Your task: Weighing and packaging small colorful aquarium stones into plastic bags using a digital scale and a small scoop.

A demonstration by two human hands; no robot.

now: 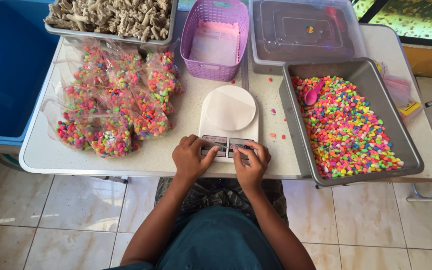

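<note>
A white kitchen scale (pixel 229 116) with a round platform stands at the table's front edge. My left hand (pixel 191 157) rests on the scale's front panel at the left, fingers curled over the display area. My right hand (pixel 251 162) rests on the panel at the right, fingertips pressing near the buttons. Neither hand holds a loose object. A grey tray (pixel 399 137) full of bright multicoloured pebbles sits to the right, with a pink scoop (pixel 314 92) lying in it.
A pile of clear bags of coloured pebbles (pixel 116 100) lies at the left. Behind stand a purple basket (pixel 215 37), a clear lidded box (pixel 303 32) and a grey tray of beige pieces (pixel 111 17). A blue bin (pixel 6 65) sits far left. A few stray pebbles lie near the scale.
</note>
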